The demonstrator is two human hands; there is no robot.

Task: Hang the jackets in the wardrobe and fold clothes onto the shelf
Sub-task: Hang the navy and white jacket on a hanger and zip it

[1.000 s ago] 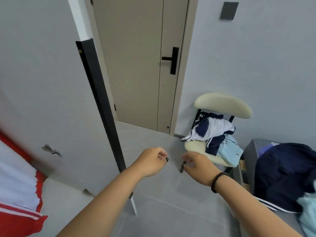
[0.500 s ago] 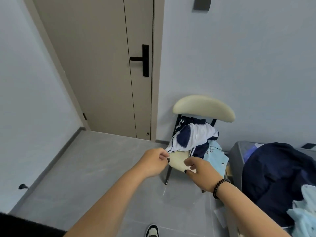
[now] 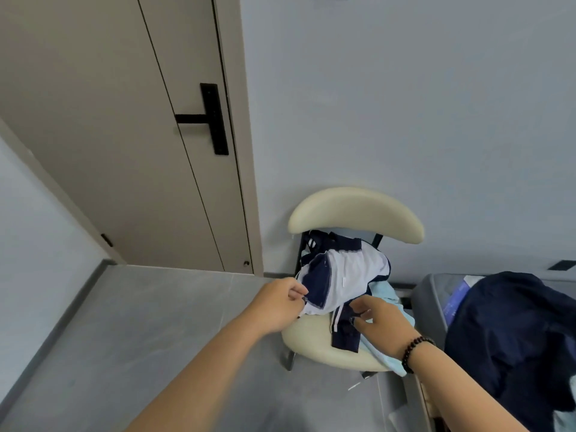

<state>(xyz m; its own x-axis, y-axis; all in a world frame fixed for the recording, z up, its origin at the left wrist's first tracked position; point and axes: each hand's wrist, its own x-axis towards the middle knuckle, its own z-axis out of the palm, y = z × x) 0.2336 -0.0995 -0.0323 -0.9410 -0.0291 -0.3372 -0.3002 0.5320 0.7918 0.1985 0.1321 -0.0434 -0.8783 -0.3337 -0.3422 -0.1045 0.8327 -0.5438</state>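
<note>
Nothing hung or folded that I can see: one white-and-navy jacket and one pale blue garment lie heaped on the chair, one navy jacket beside it. My left hand pinches something small and dark; my right hand, loosely curled, reaches the heap

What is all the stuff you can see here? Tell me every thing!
door: one, beige, left, closed
door handle: one, black, on the door
chair: one, cream, by the wall
white and navy jacket: one, piled on the chair
light blue garment: one, under the jacket
navy garment: one, heaped at right
bead bracelet: one, dark, right wrist
left hand: at the jacket's edge
right hand: over the pile
</note>
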